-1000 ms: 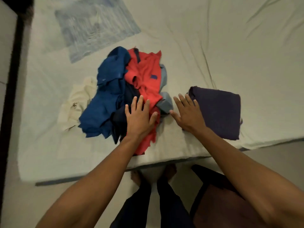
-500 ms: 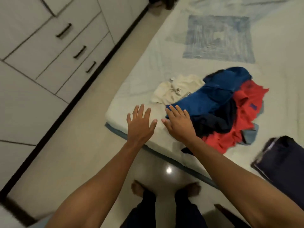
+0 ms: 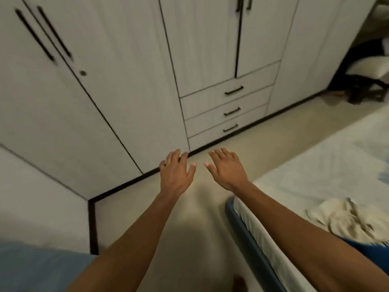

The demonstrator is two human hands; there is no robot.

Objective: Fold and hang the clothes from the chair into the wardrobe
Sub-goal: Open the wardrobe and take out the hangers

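The pale grey wardrobe (image 3: pixel 130 66) fills the upper view, its doors closed, with black bar handles and three drawers (image 3: pixel 228 110) at the lower middle. My left hand (image 3: pixel 175 172) and my right hand (image 3: pixel 226 168) are held out side by side over the floor, fingers spread, holding nothing. On the bed (image 3: pixel 328 165) at the right lies a crumpled cream garment (image 3: pixel 345 218), with an edge of a blue garment (image 3: pixel 376 251) beside it. The other clothes are out of view.
A beige floor strip (image 3: pixel 189 218) runs between the wardrobe and the bed. A dark wooden chair (image 3: pixel 366 81) with a white cushion stands at the far right corner. A blue surface (image 3: pixel 37 268) shows at the bottom left.
The view has swung left from the bed and the clothes pile to the wardrobe. Both hands have left the bed and now hover over the floor, still holding nothing.
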